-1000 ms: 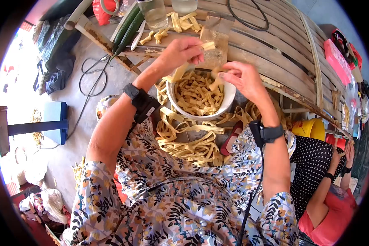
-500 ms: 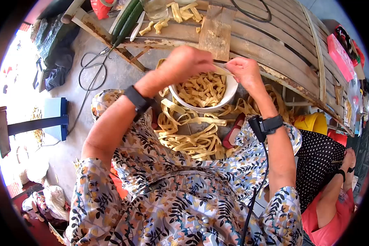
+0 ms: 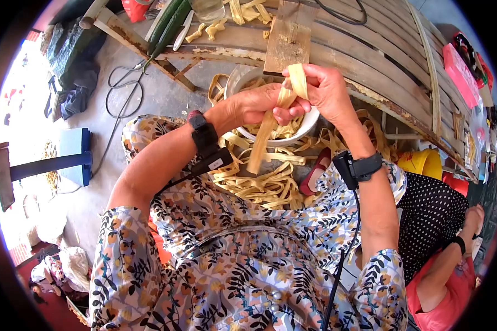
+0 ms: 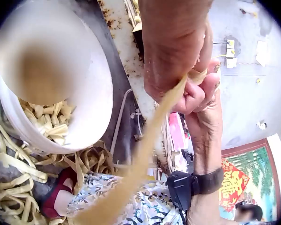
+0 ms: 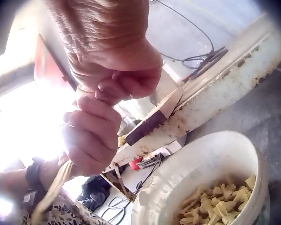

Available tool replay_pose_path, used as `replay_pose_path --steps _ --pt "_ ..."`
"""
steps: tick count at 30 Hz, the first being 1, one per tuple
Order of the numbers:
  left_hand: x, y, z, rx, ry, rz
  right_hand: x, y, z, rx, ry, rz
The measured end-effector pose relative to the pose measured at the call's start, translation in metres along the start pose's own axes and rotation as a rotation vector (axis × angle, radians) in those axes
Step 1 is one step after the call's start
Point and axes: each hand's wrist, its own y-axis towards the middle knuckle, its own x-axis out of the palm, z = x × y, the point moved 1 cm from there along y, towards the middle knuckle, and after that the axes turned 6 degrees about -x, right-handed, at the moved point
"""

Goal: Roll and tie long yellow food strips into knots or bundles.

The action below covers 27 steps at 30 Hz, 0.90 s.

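A flat yellow strip (image 3: 264, 138) is looped between both hands above the white bucket (image 3: 308, 128). The left hand (image 3: 259, 103) pinches it, and its long tail hangs down from there. My right hand (image 3: 328, 94) grips the loop's upper part, its fingers touching the left ones. In the left wrist view the strip (image 4: 145, 154) runs down from the left hand (image 4: 175, 56); in the right wrist view the right hand (image 5: 117, 61) is curled against the left (image 5: 93, 133). Short knotted pieces (image 5: 220, 201) lie in the bucket.
Loose strips (image 3: 259, 187) lie on the floor below the bucket. A slatted bench (image 3: 364, 66) with a wooden board (image 3: 289, 38), cucumbers (image 3: 168, 30) and a jar (image 3: 207, 8) stands beyond. A yellow bucket (image 3: 422, 163) and another person (image 3: 444, 284) are at right.
The hands have come together, and the strip now forms a raised loop with a hanging tail. A second ago they were apart over the bucket, each near a piece.
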Motion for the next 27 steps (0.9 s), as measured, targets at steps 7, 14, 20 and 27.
replay_pose_path --steps 7,14,20,27 --pt "0.006 0.006 0.006 0.111 -0.082 0.275 0.001 -0.002 0.003 -0.356 -0.412 0.227" --pt "0.025 -0.004 0.030 0.485 0.750 0.991 0.003 0.001 0.003 -0.079 -0.533 0.320" --pt "0.025 -0.010 0.026 0.484 1.078 0.911 0.001 0.005 0.011 0.163 -0.272 0.177" --pt "0.011 0.000 0.016 0.500 1.238 0.974 0.016 -0.001 0.026 0.007 -0.611 0.320"
